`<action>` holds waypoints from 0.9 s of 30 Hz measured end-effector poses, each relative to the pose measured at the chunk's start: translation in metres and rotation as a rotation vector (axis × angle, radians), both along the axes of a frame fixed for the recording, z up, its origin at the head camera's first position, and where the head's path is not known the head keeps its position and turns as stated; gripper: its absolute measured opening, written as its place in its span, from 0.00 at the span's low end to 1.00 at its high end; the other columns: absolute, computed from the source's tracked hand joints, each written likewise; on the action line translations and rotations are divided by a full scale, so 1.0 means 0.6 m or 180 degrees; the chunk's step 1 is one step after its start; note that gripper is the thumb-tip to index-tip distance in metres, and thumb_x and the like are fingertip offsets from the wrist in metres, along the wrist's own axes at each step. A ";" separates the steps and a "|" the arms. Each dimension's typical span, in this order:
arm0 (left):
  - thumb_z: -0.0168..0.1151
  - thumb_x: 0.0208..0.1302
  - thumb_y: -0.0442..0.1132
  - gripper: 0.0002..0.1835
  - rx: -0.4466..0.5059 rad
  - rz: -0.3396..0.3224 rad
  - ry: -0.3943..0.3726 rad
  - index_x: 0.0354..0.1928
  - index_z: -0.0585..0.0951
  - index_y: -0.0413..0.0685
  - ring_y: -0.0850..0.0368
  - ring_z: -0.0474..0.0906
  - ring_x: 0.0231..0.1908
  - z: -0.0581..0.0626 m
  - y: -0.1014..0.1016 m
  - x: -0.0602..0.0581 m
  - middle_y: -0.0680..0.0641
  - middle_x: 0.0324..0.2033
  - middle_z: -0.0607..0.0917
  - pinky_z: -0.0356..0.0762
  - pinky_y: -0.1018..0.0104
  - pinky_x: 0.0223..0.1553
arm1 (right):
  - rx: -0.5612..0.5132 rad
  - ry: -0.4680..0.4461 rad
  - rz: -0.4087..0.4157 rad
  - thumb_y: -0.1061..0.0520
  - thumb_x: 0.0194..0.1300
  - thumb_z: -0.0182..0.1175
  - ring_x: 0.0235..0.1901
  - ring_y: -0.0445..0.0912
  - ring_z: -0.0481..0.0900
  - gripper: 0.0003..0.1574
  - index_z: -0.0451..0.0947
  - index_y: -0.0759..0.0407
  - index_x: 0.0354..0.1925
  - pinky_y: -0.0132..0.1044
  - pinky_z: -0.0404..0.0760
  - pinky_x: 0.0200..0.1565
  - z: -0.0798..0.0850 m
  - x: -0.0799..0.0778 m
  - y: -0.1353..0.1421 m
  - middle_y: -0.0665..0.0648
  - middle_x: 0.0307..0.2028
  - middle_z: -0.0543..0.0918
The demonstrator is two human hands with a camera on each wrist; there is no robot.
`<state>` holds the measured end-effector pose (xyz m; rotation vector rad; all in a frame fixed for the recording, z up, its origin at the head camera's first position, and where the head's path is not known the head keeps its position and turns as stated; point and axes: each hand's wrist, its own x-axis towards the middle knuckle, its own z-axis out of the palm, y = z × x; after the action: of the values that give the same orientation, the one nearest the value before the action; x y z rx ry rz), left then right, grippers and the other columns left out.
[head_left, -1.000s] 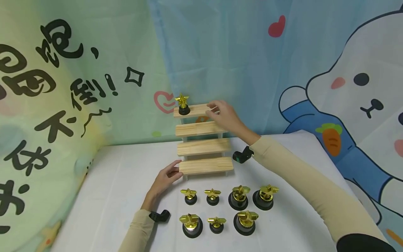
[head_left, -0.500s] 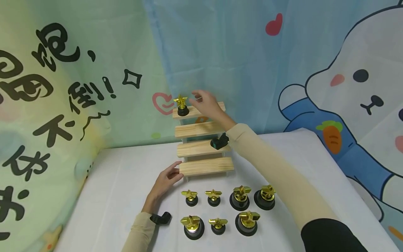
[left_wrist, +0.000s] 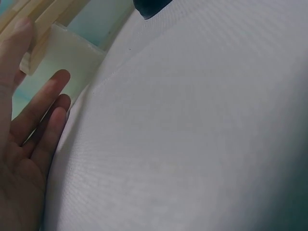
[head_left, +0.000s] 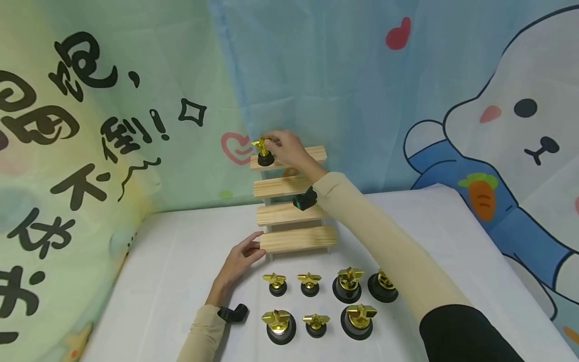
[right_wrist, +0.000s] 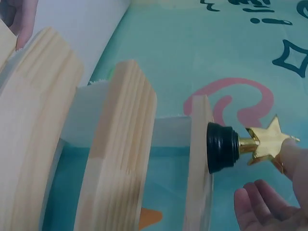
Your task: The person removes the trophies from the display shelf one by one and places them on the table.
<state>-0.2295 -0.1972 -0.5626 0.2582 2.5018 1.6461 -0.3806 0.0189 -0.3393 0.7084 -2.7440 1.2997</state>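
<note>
A gold star trophy (head_left: 265, 159) with a round black base stands upright at the left end of the top shelf of a wooden tiered display stand (head_left: 298, 239). My right hand (head_left: 288, 149) pinches the star's right side; in the right wrist view the thumb (right_wrist: 292, 156) lies over the star's points, with other fingers apart below. The fingers behind the star are hidden. At the lowest shelf's left end, my left hand (head_left: 238, 260) holds the board between thumb and index finger. Its other fingers (left_wrist: 50, 91) extend beside the stand's pale side panel (left_wrist: 72, 57).
Several more star trophies stand in two rows on the white tablecloth before the stand, among them a small one (head_left: 315, 327) and a large one (head_left: 359, 322). My right sleeve (head_left: 384, 236) partly covers another trophy (head_left: 382, 287). A printed cloth backdrop (head_left: 316, 60) hangs close behind.
My right hand has moved left along the top shelf, from its right end to the star trophy, and now pinches it. The left hand has stayed at the lowest shelf.
</note>
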 end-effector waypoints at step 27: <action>0.66 0.63 0.47 0.30 0.0009 -0.0016 0.0104 0.67 0.71 0.60 0.55 0.81 0.47 -0.002 0.000 -0.003 0.43 0.48 0.85 0.77 0.71 0.47 | -0.0232 -0.0095 -0.0099 0.53 0.76 0.49 0.52 0.52 0.77 0.19 0.74 0.59 0.58 0.46 0.77 0.50 -0.001 0.023 0.008 0.61 0.54 0.79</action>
<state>-0.2313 -0.1974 -0.5636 0.2940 2.5202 1.6571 -0.3666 0.0235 -0.3397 0.6436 -2.7030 1.4069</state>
